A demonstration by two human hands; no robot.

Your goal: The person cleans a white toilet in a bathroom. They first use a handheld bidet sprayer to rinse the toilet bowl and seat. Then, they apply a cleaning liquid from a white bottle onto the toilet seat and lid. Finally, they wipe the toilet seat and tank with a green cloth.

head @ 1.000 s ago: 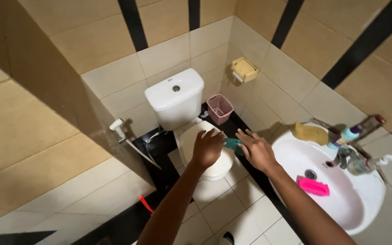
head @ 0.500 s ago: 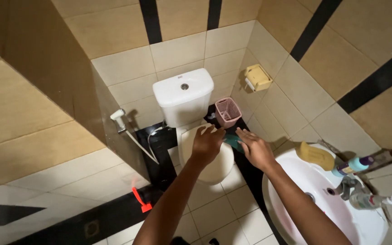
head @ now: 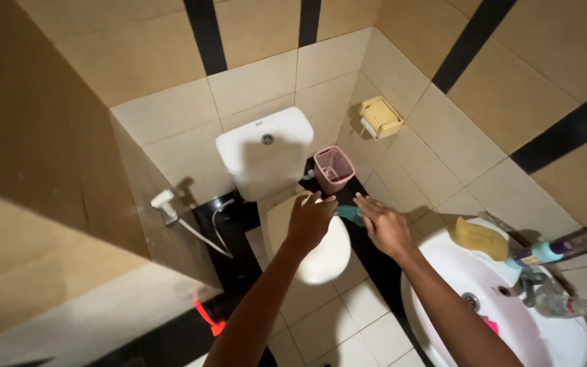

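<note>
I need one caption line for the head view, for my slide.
Two hands, left hand and right hand, meet at a small teal object above a closed white toilet, beside a sink.

White ceramic toilet (head: pixel 287 177), pink latticed plastic bin (head: pixel 333 167), yellow sponge (head: pixel 478 238), beige wall tiles (head: pixel 253 85) with black stripes.

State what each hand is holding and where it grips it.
A small teal object sits between the left hand and right hand, at their fingertips. Which hand grips it, and where, cannot be told.
</note>
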